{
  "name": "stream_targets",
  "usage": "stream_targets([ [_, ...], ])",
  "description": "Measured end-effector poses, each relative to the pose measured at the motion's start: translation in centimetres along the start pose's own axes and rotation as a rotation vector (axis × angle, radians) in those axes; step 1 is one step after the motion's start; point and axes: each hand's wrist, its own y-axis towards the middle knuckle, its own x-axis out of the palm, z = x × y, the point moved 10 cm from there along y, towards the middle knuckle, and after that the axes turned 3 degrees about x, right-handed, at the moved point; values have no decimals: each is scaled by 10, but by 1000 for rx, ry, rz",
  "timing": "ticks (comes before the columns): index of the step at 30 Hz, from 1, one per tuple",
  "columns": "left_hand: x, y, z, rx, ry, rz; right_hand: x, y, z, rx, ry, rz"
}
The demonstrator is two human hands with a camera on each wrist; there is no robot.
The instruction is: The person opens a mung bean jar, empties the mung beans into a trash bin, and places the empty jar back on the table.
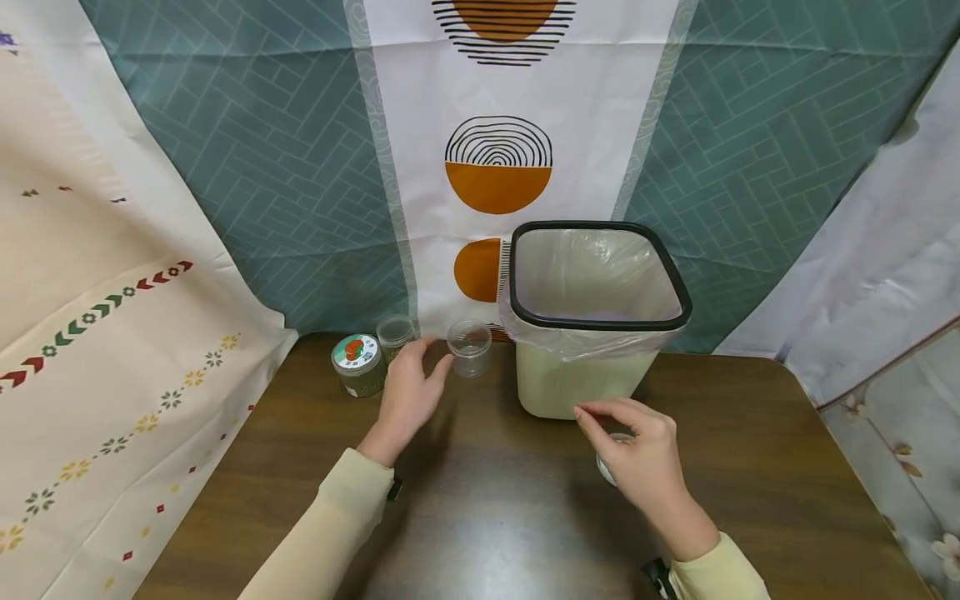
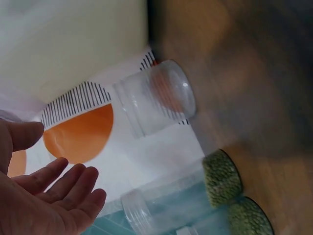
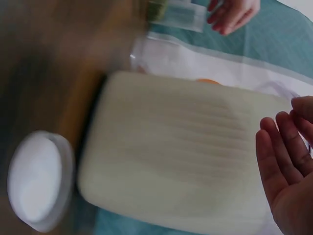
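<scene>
My left hand [image 1: 408, 393] reaches over the back left of the table, thumb spread from the fingers, nothing held. Just right of its fingertips stands an empty clear jar [image 1: 470, 354] without a lid, also in the left wrist view. Left of the hand is a green-filled jar [image 1: 362, 367] with a printed lid; behind the hand is a clear jar [image 1: 393, 332], its bottom filled with green grains [image 2: 223, 177]. My right hand [image 1: 641, 450] hovers before the bin, thumb and index tips close together, other fingers loosely extended. Beneath it lies a white round lid [image 3: 38, 178], partly hidden.
A cream waste bin [image 1: 577, 379] with a black rim and clear plastic liner stands at the back, right of the empty jar. Patterned cloth [image 1: 300, 167] hangs behind the brown table [image 1: 480, 517] and on both sides.
</scene>
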Motion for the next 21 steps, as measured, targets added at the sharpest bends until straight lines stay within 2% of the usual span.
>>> stream_targets([
  [4, -5, -2, -11, -17, 20, 21, 23, -21, 36, 93, -61, -100],
  [8, -17, -4, -20, -34, 39, 57, 41, -35, 54, 172, -142, -226],
  [11, -30, -6, -27, -42, 35, 97, 48, -41, 63, 194, -193, -281],
  [15, -55, -7, -41, -51, 25, 188, 55, -45, 69, 195, -245, -342],
  [19, -76, -5, -65, -83, 41, 269, 60, -49, 73, 199, -270, -382],
  [21, -81, -3, -81, -121, 47, 270, 61, -50, 75, 207, -261, -392],
])
